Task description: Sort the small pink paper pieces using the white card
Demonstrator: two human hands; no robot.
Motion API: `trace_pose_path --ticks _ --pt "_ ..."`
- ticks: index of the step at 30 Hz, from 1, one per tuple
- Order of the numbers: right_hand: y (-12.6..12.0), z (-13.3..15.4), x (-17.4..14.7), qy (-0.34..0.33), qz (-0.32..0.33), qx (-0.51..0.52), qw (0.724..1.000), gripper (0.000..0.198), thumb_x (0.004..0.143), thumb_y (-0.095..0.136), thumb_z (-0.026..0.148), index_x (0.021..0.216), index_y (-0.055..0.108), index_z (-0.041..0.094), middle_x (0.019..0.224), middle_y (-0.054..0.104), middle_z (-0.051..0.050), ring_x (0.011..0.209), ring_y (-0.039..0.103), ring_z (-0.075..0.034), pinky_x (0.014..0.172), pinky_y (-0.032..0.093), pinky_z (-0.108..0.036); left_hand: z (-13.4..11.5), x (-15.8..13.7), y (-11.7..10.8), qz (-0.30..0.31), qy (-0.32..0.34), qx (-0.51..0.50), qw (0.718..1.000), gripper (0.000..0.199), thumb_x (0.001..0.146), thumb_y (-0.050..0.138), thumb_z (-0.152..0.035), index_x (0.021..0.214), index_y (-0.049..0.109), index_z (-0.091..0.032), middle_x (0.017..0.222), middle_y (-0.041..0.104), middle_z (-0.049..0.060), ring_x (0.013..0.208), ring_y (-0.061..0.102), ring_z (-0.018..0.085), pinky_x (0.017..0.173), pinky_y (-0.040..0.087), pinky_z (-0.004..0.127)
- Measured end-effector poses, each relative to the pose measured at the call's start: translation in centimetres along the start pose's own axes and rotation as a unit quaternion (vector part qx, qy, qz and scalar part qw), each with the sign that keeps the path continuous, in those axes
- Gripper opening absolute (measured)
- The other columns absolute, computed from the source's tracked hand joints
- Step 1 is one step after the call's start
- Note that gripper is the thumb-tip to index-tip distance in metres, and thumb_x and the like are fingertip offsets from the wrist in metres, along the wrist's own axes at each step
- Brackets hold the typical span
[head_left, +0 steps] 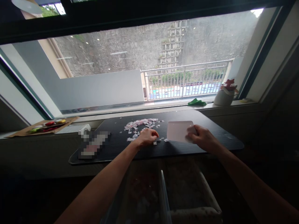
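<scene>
My right hand (203, 137) grips the right edge of a pale, flat rectangle with rounded corners (178, 130), possibly a plastic lid or shallow tray. It is tilted up over the dark table (187, 149). My left hand (147, 137) is low over the tabletop with its fingers curled together; whatever is between the fingertips is hidden. Around that hand lie small white paper squares (166, 140), a few of them between my two hands. Just behind it spreads a loose heap of pale paper pieces (141, 123).
A blurred-out item (94, 144) lies at the table's left end. Below the near edge are a clear-walled bin (164, 193) and a pale-rimmed container (210, 186). The windowsill bears a green cloth (196, 102), a grey-white jug (224, 97) and brown paper with colourful items (67, 121).
</scene>
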State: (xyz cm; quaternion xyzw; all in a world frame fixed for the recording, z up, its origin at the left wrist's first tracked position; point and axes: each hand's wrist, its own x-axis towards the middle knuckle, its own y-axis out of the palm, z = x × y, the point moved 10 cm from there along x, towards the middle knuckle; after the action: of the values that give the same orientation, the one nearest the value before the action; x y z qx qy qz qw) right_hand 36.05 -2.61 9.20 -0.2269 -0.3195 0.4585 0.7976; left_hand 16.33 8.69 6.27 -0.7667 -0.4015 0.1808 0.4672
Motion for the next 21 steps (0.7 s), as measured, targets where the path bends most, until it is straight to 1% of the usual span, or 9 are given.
trace_pose_path --ticks 2,5,9,11,13,15,17,19,21 --pt "0.2 0.4 0.1 -0.005 0.008 -0.008 1.000 0.009 0.069 0.055 0.026 0.074 0.058 0.018 0.064 0.060 -0.001 0.058 0.052 -0.013 0.052 0.038 -0.023 -0.3 -0.2 -0.6 -0.018 0.011 -0.002 1.000 0.028 0.070 0.049 -0.014 0.086 0.072 -0.019 0.088 0.073 0.003 0.086 0.064 0.016 0.083 0.048 0.027" --pt "0.9 1.3 0.4 -0.013 0.012 -0.007 1.000 0.010 0.071 0.053 0.027 0.075 0.057 0.018 0.065 0.060 -0.001 0.059 0.053 -0.014 0.053 0.039 -0.023 -0.3 -0.8 -2.1 -0.060 0.020 -0.009 0.998 0.028 0.071 0.049 -0.014 0.087 0.072 -0.019 0.094 0.072 0.003 0.092 0.063 0.017 0.088 0.047 0.029" --pt "3.0 2.3 0.9 -0.020 0.037 0.007 0.999 0.014 0.072 0.051 0.027 0.081 0.057 0.018 0.072 0.062 -0.004 0.063 0.056 -0.016 0.054 0.041 -0.025 0.9 -2.5 -4.7 -0.138 0.028 0.027 0.990 0.026 0.075 0.049 -0.017 0.086 0.072 -0.019 0.096 0.071 0.005 0.099 0.059 0.020 0.095 0.043 0.037" --pt "3.4 2.2 1.1 -0.017 0.044 0.003 0.999 0.016 0.072 0.051 0.027 0.083 0.057 0.018 0.073 0.063 -0.004 0.063 0.057 -0.016 0.054 0.041 -0.025 2.3 -3.8 -6.1 -0.183 0.020 0.054 0.981 0.024 0.075 0.050 -0.019 0.085 0.072 -0.020 0.093 0.071 0.004 0.099 0.058 0.021 0.096 0.041 0.039" --pt "3.0 1.7 1.2 -0.012 0.051 -0.010 0.999 0.015 0.071 0.052 0.025 0.083 0.058 0.018 0.071 0.063 -0.003 0.061 0.057 -0.015 0.053 0.041 -0.024 4.2 -5.2 -7.1 -0.215 0.002 0.073 0.974 0.023 0.076 0.049 -0.020 0.084 0.071 -0.021 0.092 0.071 0.003 0.098 0.057 0.021 0.095 0.041 0.039" --pt "1.9 1.0 1.3 -0.008 0.048 -0.025 0.998 0.013 0.069 0.055 0.023 0.080 0.060 0.018 0.065 0.062 -0.001 0.058 0.055 -0.014 0.051 0.041 -0.023 6.1 -6.5 -7.8 -0.243 -0.019 0.084 0.966 0.023 0.077 0.048 -0.022 0.084 0.070 -0.022 0.090 0.071 0.002 0.098 0.057 0.021 0.095 0.040 0.039" --pt "0.4 0.3 1.6 -0.002 0.024 -0.029 0.999 0.009 0.066 0.059 0.022 0.075 0.060 0.019 0.061 0.060 0.001 0.055 0.054 -0.013 0.050 0.040 -0.023 7.6 -7.8 -8.1 -0.269 -0.035 0.096 0.958 0.023 0.078 0.047 -0.022 0.083 0.069 -0.023 0.089 0.071 0.002 0.097 0.056 0.021 0.096 0.039 0.038" --pt "0.1 -0.5 2.1 0.011 0.018 0.017 1.000 0.010 0.066 0.061 0.023 0.075 0.060 0.019 0.063 0.061 0.000 0.056 0.055 -0.013 0.050 0.042 -0.022 8.6 -8.7 -8.0 -0.286 -0.049 0.111 0.951 0.023 0.078 0.046 -0.023 0.083 0.068 -0.023 0.089 0.070 0.002 0.097 0.056 0.021 0.097 0.037 0.040" --pt "1.4 -1.3 2.7 0.033 0.043 0.112 0.992 0.013 0.067 0.061 0.022 0.079 0.059 0.018 0.068 0.063 -0.001 0.059 0.058 -0.013 0.051 0.045 -0.023 9.0 -9.1 -7.6 -0.288 -0.053 0.126 0.948 0.023 0.078 0.045 -0.023 0.082 0.068 -0.023 0.089 0.070 0.003 0.097 0.056 0.022 0.098 0.034 0.042"
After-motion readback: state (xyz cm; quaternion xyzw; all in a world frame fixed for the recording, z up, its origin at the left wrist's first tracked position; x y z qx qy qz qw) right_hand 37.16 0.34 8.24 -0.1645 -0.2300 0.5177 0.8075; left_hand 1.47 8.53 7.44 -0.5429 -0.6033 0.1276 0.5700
